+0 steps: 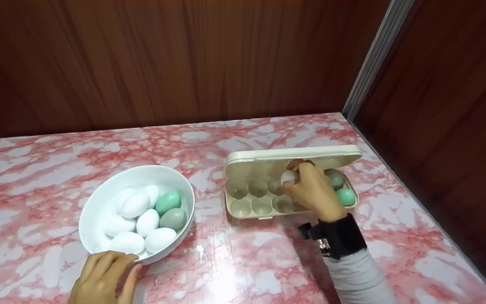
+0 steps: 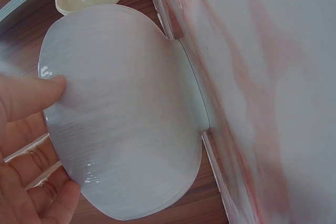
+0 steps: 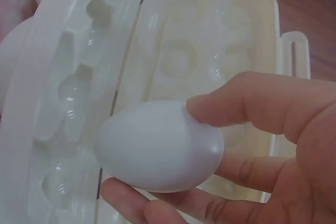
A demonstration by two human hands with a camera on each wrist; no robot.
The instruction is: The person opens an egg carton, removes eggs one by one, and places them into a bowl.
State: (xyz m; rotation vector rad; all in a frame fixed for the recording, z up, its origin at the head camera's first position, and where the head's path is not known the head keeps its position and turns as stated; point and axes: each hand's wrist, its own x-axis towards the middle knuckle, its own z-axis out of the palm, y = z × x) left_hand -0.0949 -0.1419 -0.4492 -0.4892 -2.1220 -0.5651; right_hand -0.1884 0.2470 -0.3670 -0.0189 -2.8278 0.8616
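Note:
A white bowl (image 1: 95,202) holds several white eggs, one green egg (image 1: 168,202) and one grey egg (image 1: 173,218). My left hand (image 1: 103,276) rests on the bowl's near rim; in the left wrist view its fingers (image 2: 31,95) touch the bowl's outer wall (image 2: 126,114). A cream egg carton (image 1: 243,209) lies open to the right, with a grey egg (image 1: 336,178) and a green egg (image 1: 346,196) at its right end. My right hand (image 1: 310,188) pinches a white egg (image 1: 288,177) over the carton's back row; the white egg (image 3: 160,145) fills the right wrist view.
Everything sits on a pink marbled table (image 1: 243,261) enclosed by brown wood-grain walls (image 1: 162,59) behind and at the right. The carton's lid (image 1: 293,154) stands open at the back. Several carton cups (image 1: 249,188) at the left are vacant.

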